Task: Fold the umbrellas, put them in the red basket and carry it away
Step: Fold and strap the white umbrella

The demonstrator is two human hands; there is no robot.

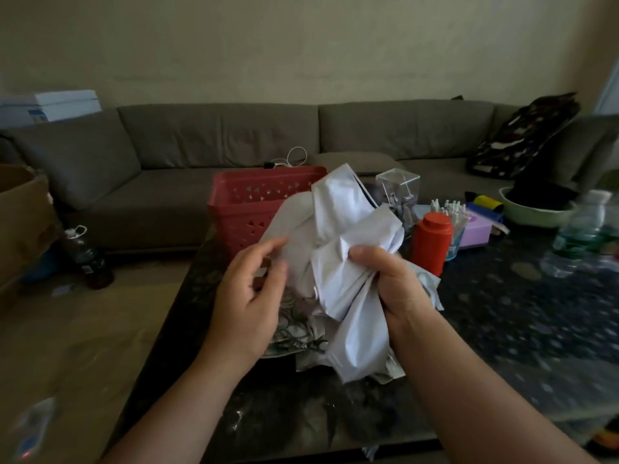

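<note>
A collapsed umbrella [338, 229] with a silvery-white lining and a patterned grey outside is bunched up above the dark table [502, 313]. My right hand [392, 283] grips a bundle of its canopy folds on the right side. My left hand [248, 296] is on the left, its fingers loosely curled and touching the fabric's edge; whether it holds a fold is unclear. Behind the umbrella, at the table's far edge, stands the red basket [248, 202], with its inside hidden from here.
To the right on the table stand a red bottle [432, 241], a clear box [398, 189], a cup of white sticks [450, 212], a green bowl [536, 212] and a water bottle [582, 232]. A grey sofa [217, 139] runs behind. A cardboard box [20, 216] and a dark bottle [87, 256] are at left.
</note>
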